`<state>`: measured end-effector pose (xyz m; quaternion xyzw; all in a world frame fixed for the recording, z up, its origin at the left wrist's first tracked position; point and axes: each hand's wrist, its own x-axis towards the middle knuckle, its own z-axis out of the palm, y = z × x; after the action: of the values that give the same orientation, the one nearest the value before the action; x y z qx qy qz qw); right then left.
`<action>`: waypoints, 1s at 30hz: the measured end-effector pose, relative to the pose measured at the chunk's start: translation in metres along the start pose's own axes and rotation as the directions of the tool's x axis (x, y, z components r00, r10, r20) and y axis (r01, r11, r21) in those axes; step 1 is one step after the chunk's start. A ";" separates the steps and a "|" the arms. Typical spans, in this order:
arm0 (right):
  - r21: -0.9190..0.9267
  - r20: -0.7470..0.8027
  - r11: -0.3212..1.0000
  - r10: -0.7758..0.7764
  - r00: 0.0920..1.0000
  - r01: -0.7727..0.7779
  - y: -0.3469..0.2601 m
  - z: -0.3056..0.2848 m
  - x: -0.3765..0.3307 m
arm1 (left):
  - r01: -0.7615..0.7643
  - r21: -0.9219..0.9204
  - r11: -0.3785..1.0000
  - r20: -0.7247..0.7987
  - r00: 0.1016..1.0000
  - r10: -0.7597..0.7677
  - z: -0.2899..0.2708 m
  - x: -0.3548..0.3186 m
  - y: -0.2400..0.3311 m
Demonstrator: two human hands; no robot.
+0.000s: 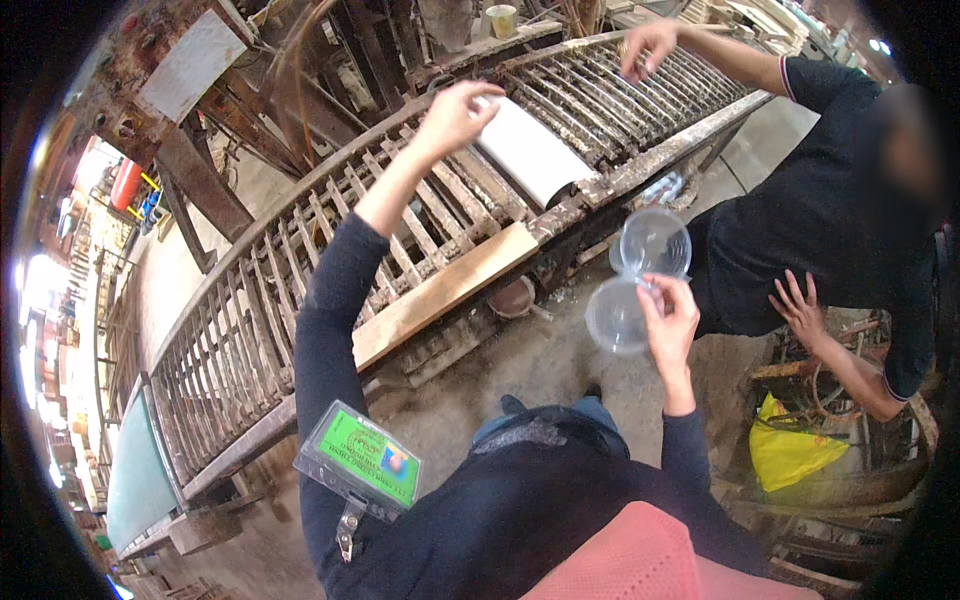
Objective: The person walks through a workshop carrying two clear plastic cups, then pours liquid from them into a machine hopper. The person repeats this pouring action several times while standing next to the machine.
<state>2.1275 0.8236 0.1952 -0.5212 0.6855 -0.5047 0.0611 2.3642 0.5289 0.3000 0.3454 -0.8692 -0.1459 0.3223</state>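
Head view: the right hand (pixel 672 318) is closed, thumb against fingers, on the adjoining edges of two round clear plastic pieces. The upper clear piece (pixel 655 243) and the lower clear piece (pixel 615 316) are held above the floor, in front of the person's body and on the near side of the slatted rack (pixel 690 132). (Whether they form a tub and its lid cannot be determined.)

The left hand (pixel 458 122) is extended over the rack with fingers bent, at the upper end of a white panel (pixel 535 150). Contact or grip at this point cannot be confirmed. The panel lies across the slats; its near end is curved, with a dark gap underneath. A wooden plank (pixel 450 292) lies along the near edge of the rack, left of the panel.

A co-worker (pixel 800 240) in a dark short-sleeved shirt is positioned at right. One co-worker's hand (pixel 650 50) is above the slats, fingers pointing down; the other is spread beside the torso. A yellow bag (pixel 790 445) is located below that hand.
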 end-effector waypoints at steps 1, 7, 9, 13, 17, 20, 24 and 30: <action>0.014 -0.014 0.999 -0.050 0.999 0.050 -0.010 0.006 0.020 | 0.072 -0.035 0.997 0.038 0.997 -0.071 0.005 -0.005 0.009; 0.065 0.249 0.959 -0.282 0.927 0.274 -0.070 0.058 0.114 | 0.302 -0.410 0.861 0.268 0.942 -0.202 0.044 -0.032 0.041; 0.091 0.320 0.953 -0.303 0.898 0.289 -0.080 0.073 0.135 | 0.252 -0.344 0.905 0.071 0.968 -0.242 0.047 -0.031 0.027; 0.245 0.406 0.931 -0.351 0.843 0.270 -0.089 0.106 0.164 | 0.393 -0.397 0.829 -0.041 0.895 -0.444 0.035 -0.021 -0.026; 0.166 0.477 0.962 -0.272 0.836 0.218 -0.083 0.134 0.210 | 0.567 -0.178 0.804 -0.250 0.765 -0.594 -0.004 -0.011 -0.083; 0.249 0.551 0.968 -0.144 0.822 0.002 -0.071 0.164 0.259 | 0.601 -0.095 0.794 -0.309 0.740 -0.597 -0.031 0.000 -0.124; -0.028 0.466 0.998 0.070 0.882 -0.064 -0.057 0.217 0.321 | 0.684 -0.203 0.700 -0.299 0.638 -0.710 -0.039 0.015 -0.173; 0.197 0.474 0.938 0.164 0.865 -0.285 -0.055 0.248 0.352 | 0.671 -0.238 0.702 -0.346 0.617 -0.707 -0.038 0.032 -0.222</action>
<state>2.1562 0.3974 0.2729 -0.5272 0.6366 -0.4449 0.3448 2.4845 0.3461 0.2374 0.6608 -0.5740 -0.2187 0.4313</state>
